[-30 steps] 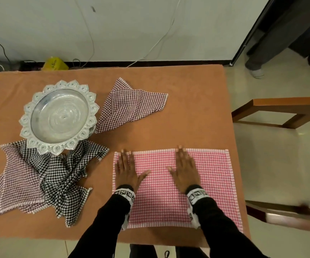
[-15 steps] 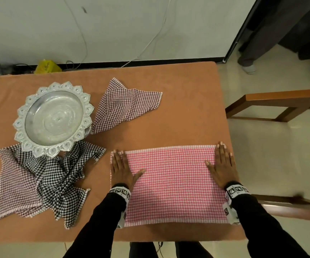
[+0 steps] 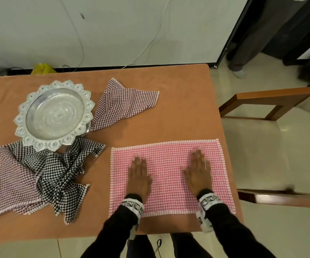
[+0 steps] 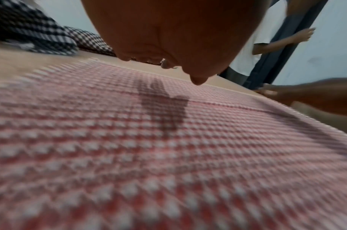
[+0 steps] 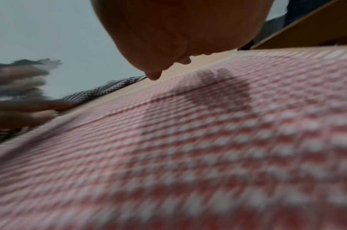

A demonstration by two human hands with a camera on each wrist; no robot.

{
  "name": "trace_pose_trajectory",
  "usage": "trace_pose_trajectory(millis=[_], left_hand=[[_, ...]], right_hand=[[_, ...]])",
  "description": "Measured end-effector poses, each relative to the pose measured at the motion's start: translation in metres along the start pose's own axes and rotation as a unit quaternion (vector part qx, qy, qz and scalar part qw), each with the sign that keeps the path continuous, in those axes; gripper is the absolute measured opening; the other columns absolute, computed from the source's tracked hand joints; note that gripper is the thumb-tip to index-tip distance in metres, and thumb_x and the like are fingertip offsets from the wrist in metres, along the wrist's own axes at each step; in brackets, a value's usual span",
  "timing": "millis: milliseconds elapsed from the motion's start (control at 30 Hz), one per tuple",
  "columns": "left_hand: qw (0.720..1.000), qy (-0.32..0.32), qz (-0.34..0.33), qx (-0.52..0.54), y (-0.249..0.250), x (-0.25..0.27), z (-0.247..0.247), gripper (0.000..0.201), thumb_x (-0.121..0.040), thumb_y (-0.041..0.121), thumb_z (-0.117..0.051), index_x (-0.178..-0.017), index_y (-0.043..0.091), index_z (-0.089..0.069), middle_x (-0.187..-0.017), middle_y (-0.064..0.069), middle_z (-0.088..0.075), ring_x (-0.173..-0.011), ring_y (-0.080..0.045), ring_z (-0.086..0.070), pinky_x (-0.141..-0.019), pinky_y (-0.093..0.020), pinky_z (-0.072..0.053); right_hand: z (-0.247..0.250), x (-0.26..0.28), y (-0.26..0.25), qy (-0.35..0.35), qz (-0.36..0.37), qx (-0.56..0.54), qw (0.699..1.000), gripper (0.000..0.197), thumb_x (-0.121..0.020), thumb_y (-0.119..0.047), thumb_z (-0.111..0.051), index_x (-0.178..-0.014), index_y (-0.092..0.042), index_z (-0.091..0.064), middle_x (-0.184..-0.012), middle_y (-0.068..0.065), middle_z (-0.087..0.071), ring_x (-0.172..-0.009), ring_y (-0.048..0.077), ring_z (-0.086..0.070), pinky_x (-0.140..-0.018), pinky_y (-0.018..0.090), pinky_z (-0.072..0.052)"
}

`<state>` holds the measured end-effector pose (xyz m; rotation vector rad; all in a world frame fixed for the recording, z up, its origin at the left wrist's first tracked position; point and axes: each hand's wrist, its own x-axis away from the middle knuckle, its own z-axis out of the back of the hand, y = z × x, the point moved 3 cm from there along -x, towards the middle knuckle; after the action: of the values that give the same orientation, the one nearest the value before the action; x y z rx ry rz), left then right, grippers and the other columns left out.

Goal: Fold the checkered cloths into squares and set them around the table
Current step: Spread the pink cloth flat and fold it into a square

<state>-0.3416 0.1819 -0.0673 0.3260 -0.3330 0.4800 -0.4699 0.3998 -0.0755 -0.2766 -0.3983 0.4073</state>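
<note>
While my right hand (image 3: pixel 197 169) has slid back in from the edge of the pink cloth (image 3: pixel 169 159), the smoothing looks nearly done, so the next fold seems due. Seen from my head, both palms lie flat with fingers straight, my left hand (image 3: pixel 138 175) at 9 o'clock of it. Each wrist view, blurred, shows pink checks under my palm, gripping nothing.

Obstacles I log: scalloped silver metal tray (image 3: pixel 54 114) upper left; crumpled black-and-maroon checkered cloths (image 3: pixel 39 175) lower left; wooden armchair (image 3: pixel 273 101) right. Passable: bare tan tabletop (image 3: pixel 183 112) centre, upper frame.
</note>
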Motion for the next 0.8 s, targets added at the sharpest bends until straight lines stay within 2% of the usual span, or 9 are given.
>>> trace_pose_trajectory(millis=[100, 167, 200, 267, 400, 533, 667, 800], left_hand=[[0.998, 0.002, -0.055, -0.018, 0.036, 0.019, -0.031, 0.069, -0.105, 0.034, -0.03, -0.16, 0.017, 0.007, -0.165, -0.016, 0.02, -0.153, -0.035, 0.016, -0.126, -0.051, 0.004], [0.999, -0.009, -0.038, -0.018, 0.036, 0.023, -0.049, 0.072, -0.101, 0.029, -0.04, -0.162, 0.02, -0.002, -0.167, -0.015, 0.011, -0.155, -0.035, 0.007, -0.123, -0.052, 0.002], [0.999, -0.019, -0.018, -0.02, 0.031, 0.025, -0.056, 0.073, -0.1, 0.028, -0.04, -0.162, 0.024, -0.002, -0.167, -0.014, 0.01, -0.155, -0.034, 0.004, -0.122, -0.051, 0.002], [1.0, -0.015, 0.003, -0.015, 0.02, 0.03, -0.062, 0.071, -0.1, 0.03, -0.034, -0.161, 0.028, 0.0, -0.168, -0.013, 0.009, -0.156, -0.034, 0.001, -0.122, -0.053, 0.0], [0.999, -0.012, -0.026, -0.022, 0.008, 0.041, -0.063, 0.071, -0.102, 0.047, -0.027, -0.161, 0.024, 0.004, -0.169, -0.008, 0.014, -0.156, -0.028, 0.008, -0.124, -0.055, -0.003], [0.999, -0.013, -0.021, -0.033, -0.026, 0.048, -0.057, 0.085, -0.097, 0.069, -0.027, -0.162, 0.021, 0.0, -0.17, -0.005, 0.008, -0.156, -0.027, 0.006, -0.124, -0.058, -0.002], [0.999, 0.001, 0.021, -0.032, -0.086, 0.064, -0.05, 0.093, -0.094, 0.07, -0.031, -0.161, 0.015, 0.002, -0.17, -0.005, 0.007, -0.157, -0.027, 0.003, -0.123, -0.059, -0.007], [0.999, 0.013, 0.008, -0.038, -0.123, 0.074, -0.047, 0.094, -0.092, 0.07, -0.028, -0.161, 0.012, -0.002, -0.17, -0.007, 0.004, -0.157, -0.029, 0.0, -0.123, -0.061, -0.01]], right_hand=[[-0.038, 0.036, -0.066, -0.017, 0.082, 0.029, 0.996, 0.07, -0.105, -0.049, -0.022, -0.164, -0.017, -0.001, -0.171, 0.005, 0.012, -0.158, 0.024, 0.007, -0.129, 0.044, 0.0], [-0.059, 0.048, -0.087, -0.025, 0.106, 0.051, 0.993, 0.065, -0.104, -0.039, -0.026, -0.162, -0.012, -0.016, -0.171, 0.008, -0.003, -0.158, 0.027, -0.009, -0.125, 0.044, -0.008], [-0.066, 0.05, -0.089, -0.038, 0.098, 0.056, 0.993, 0.065, -0.104, -0.038, -0.027, -0.162, -0.011, -0.019, -0.171, 0.008, -0.005, -0.158, 0.027, -0.012, -0.124, 0.044, -0.009], [-0.075, 0.051, -0.082, -0.06, 0.079, 0.063, 0.993, 0.066, -0.104, -0.04, -0.026, -0.163, -0.011, -0.014, -0.171, 0.008, 0.0, -0.159, 0.025, -0.005, -0.124, 0.044, -0.008], [-0.079, 0.054, -0.071, -0.077, 0.096, 0.073, 0.99, 0.075, -0.105, -0.054, -0.02, -0.163, -0.01, -0.003, -0.171, 0.008, 0.011, -0.158, 0.022, 0.009, -0.127, 0.045, -0.005], [-0.069, 0.06, -0.03, -0.051, 0.07, 0.089, 0.992, 0.081, -0.104, -0.061, -0.019, -0.162, -0.01, 0.004, -0.171, 0.007, 0.013, -0.158, 0.023, 0.009, -0.127, 0.047, -0.006], [-0.045, 0.063, 0.04, -0.013, 0.016, 0.071, 0.997, 0.081, -0.103, -0.059, -0.022, -0.162, -0.013, 0.008, -0.171, 0.005, 0.014, -0.159, 0.022, 0.008, -0.128, 0.048, -0.008], [-0.018, 0.068, 0.107, 0.017, -0.014, 0.079, 0.997, 0.082, -0.101, -0.057, -0.023, -0.162, -0.014, 0.008, -0.171, 0.005, 0.012, -0.159, 0.023, 0.007, -0.128, 0.052, -0.012]])
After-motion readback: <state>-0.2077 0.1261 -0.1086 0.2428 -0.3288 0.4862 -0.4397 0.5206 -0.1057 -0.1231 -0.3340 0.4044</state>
